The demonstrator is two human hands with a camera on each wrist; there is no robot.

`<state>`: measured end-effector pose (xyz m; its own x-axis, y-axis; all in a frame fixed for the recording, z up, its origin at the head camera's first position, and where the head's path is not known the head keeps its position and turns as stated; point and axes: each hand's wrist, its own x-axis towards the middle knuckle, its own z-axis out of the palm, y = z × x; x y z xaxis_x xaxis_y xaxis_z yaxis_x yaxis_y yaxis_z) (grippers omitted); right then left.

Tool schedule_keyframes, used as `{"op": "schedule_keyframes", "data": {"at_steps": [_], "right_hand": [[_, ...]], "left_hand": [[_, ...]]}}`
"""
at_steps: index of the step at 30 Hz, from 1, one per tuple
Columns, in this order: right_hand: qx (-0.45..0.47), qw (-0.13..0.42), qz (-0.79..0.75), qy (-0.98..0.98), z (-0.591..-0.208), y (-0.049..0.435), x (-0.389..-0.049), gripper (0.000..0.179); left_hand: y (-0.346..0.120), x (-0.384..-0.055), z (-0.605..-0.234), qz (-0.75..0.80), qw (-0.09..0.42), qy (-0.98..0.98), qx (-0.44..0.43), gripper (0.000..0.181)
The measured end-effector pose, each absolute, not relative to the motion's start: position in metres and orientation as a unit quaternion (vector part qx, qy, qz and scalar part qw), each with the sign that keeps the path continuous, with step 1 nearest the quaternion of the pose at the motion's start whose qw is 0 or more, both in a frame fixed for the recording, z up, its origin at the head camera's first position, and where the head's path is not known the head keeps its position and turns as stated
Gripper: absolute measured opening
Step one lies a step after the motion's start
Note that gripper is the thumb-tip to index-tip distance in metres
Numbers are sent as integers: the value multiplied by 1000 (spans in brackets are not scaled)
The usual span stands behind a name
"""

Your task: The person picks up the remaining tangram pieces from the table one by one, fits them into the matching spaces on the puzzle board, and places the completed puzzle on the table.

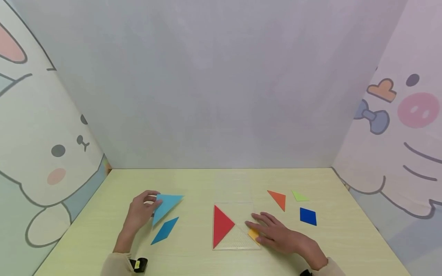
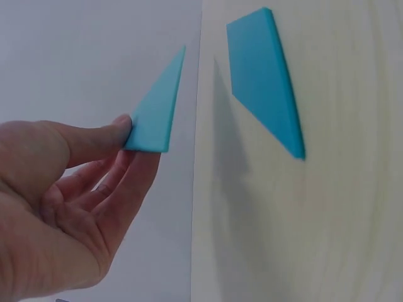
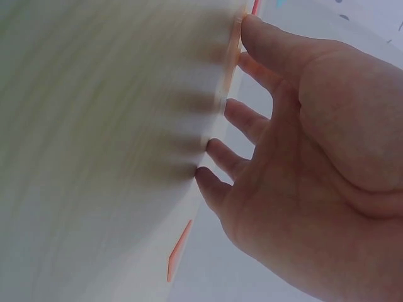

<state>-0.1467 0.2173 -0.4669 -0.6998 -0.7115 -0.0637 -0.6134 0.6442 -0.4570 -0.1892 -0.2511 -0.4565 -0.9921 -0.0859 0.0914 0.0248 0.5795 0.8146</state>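
Observation:
My left hand (image 1: 141,211) pinches a light blue triangle (image 1: 167,207) between thumb and fingers; in the left wrist view the triangle (image 2: 157,116) is raised off the table, its shadow falling below. Close by on the tabletop lies a darker blue parallelogram (image 1: 165,230). A clear square tray (image 1: 236,250) is in the middle, with a red triangle (image 1: 222,226) along its left side. At its right edge, my right hand (image 1: 276,234) covers part of a yellow piece (image 1: 253,234). The fingers of the right hand (image 3: 289,138) are spread, tips down at the surface.
To the right lie an orange triangle (image 1: 279,199), a small lime green triangle (image 1: 299,196) and a dark blue square (image 1: 308,216). A faint clear sheet (image 1: 231,186) lies behind the tray. Grey backdrop (image 1: 221,96) and cartoon-printed side panels enclose the light wood table (image 1: 193,260).

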Motion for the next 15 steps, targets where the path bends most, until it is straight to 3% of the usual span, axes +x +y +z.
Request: {"op": "schedule_keyframes", "data": {"at_steps": [15], "right_hand": [[-365, 131, -212, 897, -462, 217, -145, 52]], "left_hand": [[-221, -191, -448, -469, 69, -880, -22, 26]]}}
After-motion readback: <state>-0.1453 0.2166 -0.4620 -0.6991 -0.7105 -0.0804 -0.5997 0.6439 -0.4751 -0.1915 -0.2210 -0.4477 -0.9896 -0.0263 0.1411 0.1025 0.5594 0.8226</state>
